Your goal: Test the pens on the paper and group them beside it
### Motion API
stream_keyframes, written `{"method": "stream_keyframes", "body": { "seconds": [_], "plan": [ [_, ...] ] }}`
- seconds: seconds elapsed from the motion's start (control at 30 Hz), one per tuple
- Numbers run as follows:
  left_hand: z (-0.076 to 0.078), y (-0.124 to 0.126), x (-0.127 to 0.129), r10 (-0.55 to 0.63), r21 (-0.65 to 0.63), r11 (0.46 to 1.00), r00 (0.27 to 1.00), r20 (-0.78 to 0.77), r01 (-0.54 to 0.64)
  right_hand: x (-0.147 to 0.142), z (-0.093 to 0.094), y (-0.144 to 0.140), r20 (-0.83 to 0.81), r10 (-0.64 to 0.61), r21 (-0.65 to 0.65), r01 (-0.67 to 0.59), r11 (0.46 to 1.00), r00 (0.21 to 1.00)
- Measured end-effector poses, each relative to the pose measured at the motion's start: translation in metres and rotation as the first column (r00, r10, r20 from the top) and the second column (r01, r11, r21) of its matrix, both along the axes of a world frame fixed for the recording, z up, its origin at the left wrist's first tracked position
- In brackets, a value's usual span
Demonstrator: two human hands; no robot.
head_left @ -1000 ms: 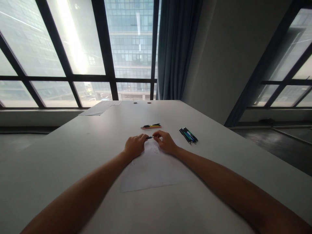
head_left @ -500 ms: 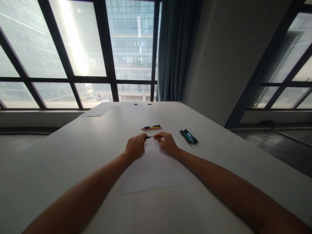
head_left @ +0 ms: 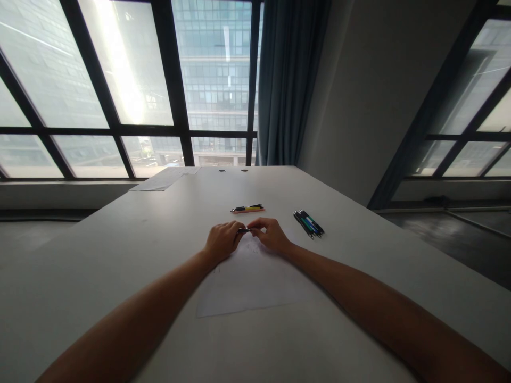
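Far-left papers: a few loose sheets (head_left: 165, 178) lie flat at the far left corner of the surface (head_left: 120, 250), by the window, well apart from the hands.

Left hand: the left hand (head_left: 220, 240) rests on the top edge of the sheet of paper (head_left: 251, 282), fingers curled closed around one end of a dark pen (head_left: 244, 230). The pinch looks snug, as a grip that steadies the barrel would be.

Pen: it lies level between the two hands, just above the top of the paper, only a short stretch of it showing (too small to tell whether a cap or tip is exposed).

Sheet of paper: flat on the surface directly in front of the person, both wrists lying on it, which would keep it from sliding; faint marks show near its top edge.

Sorted pens, centre: a small row of pens (head_left: 247, 208), one yellow and one pinkish among them, lies side by side just beyond the hands, near but not touching.

Right hand: the right hand (head_left: 271, 234) meets the left, thumb and fingertips closed on the other end of the same pen, the remaining fingers bent loosely.

Pens, right: a second bundle (head_left: 308, 222) of dark, blue and green pens lies slanted to the right of the right hand, apart from it.
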State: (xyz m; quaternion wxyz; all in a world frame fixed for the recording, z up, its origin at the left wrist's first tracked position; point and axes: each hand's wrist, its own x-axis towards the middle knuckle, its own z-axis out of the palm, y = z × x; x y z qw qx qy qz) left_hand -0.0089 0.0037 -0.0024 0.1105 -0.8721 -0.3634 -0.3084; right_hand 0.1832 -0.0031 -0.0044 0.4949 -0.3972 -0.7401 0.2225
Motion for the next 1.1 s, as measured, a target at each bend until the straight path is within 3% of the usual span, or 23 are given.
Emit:
{"method": "stream_keyframes", "body": {
  "seconds": [0.3,0.63,0.93,1.1],
  "plan": [
    [-0.002,0.002,0.000,0.005,0.035,0.999,1.000,0.001,-0.005,0.001,-0.002,0.003,-0.040,-0.001,-0.005,0.001,1.000,0.999],
    [-0.003,0.003,-0.001,-0.037,0.082,0.996,0.999,0.011,0.036,0.000,-0.007,0.012,-0.215,0.053,-0.217,-0.101,0.971,0.975],
    [-0.004,0.004,-0.001,-0.009,0.065,0.998,1.000,0.011,0.008,0.010,-0.003,0.015,-0.155,-0.094,-0.168,0.068,0.984,0.983],
    [-0.003,0.003,-0.002,0.006,0.031,0.999,1.000,0.003,-0.006,0.023,-0.001,0.018,-0.070,-0.188,-0.068,0.184,0.981,0.980]
  ]
}}
